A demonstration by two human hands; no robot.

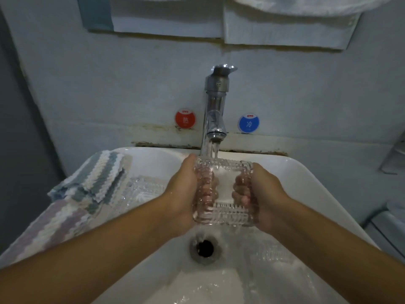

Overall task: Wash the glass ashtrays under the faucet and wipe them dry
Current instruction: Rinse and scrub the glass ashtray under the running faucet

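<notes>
I hold a square glass ashtray (pixel 224 191) between both hands, over the white sink (pixel 306 176) and directly under the faucet (pixel 215 106). My left hand (pixel 182 194) grips its left wall, my right hand (pixel 263 198) its right wall, and the fingers (pixel 241 189) of both curl over the rim so they show through the ribbed glass. The running water (pixel 211 150) falls onto the far edge of the ashtray, just beyond my fingers, and spills off the near edge into the drain (pixel 205 249) below my grip. To the left of my left hand, a second glass ashtray (pixel 140 189) lies on the sink's rim, partly under a striped cloth (pixel 96 181) that drapes over the edge. Beyond my hands, on the wall, a red sticker (pixel 185 120) sits left of the faucet and a blue sticker (pixel 248 123) sits to its right.
</notes>
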